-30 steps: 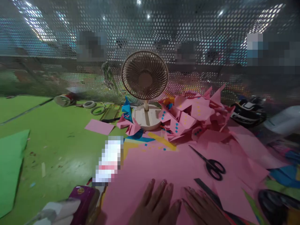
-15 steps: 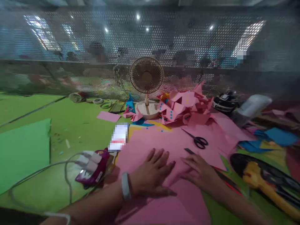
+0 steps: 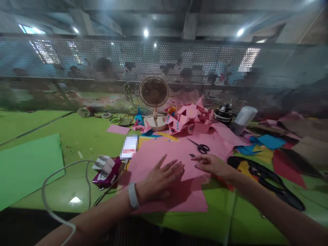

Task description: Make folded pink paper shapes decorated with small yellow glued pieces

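My left hand (image 3: pixel 160 179), with a pale band on its wrist, lies open with fingers spread over a large pink paper sheet (image 3: pixel 156 150). Another pink sheet (image 3: pixel 196 198) shows below it, near the table's front edge. Over the sheet's right edge hovers my right hand (image 3: pixel 211 164), its fingers loosely bent and apart, holding nothing I can see. Just beyond its fingertips is the dark end of a flat strip (image 3: pixel 192 155); the rest is hidden by the hand. Black-handled scissors (image 3: pixel 202 148) rest on the pink paper farther back.
A small fan (image 3: pixel 154 91) stands at the back beside a heap of folded pink paper (image 3: pixel 191 116). To the left are a phone (image 3: pixel 129 147), a purple power block (image 3: pixel 107 174) with a plugged cable, and green card (image 3: pixel 30 167). A black-and-yellow tool (image 3: pixel 266 181) lies right.
The view has tilted up and shows more ceiling. My right hand has lifted slightly and its fingers have drawn closer together. My left hand stays spread on the pink paper.
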Available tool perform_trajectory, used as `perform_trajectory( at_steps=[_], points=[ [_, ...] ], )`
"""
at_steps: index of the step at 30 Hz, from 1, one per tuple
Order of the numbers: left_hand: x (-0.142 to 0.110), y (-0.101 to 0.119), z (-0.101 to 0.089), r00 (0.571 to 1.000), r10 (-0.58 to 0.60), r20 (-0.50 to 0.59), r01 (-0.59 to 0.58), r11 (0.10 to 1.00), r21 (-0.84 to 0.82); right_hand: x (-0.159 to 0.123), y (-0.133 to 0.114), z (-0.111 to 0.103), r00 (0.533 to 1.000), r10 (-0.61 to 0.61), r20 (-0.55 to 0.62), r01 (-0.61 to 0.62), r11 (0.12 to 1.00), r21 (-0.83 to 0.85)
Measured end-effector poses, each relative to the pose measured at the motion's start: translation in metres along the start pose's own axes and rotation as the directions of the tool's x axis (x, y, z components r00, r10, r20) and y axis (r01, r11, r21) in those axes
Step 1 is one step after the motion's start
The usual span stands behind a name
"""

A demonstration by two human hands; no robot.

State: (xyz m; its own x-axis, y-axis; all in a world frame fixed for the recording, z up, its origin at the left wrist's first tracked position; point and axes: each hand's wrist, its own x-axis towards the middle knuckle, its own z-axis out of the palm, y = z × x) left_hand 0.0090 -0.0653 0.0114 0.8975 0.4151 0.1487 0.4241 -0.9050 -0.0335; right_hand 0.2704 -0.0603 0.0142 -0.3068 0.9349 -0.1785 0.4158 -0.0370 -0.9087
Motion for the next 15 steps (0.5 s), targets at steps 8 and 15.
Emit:
perform_trajectory(
  at_steps=[8,15],
  points=[
    [0.003,-0.018,-0.020,0.988,-0.075,-0.132,0.079,0.996,0.028,-0.022,-0.040,-0.023,0.899,-0.351,-0.262,0.362,0.932,-0.007],
    [0.008,-0.038,-0.059,0.960,-0.190,-0.205,0.164,0.977,-0.139,-0.006,-0.054,-0.026,0.810,-0.514,-0.283,0.571,0.801,0.181]
  ],
)
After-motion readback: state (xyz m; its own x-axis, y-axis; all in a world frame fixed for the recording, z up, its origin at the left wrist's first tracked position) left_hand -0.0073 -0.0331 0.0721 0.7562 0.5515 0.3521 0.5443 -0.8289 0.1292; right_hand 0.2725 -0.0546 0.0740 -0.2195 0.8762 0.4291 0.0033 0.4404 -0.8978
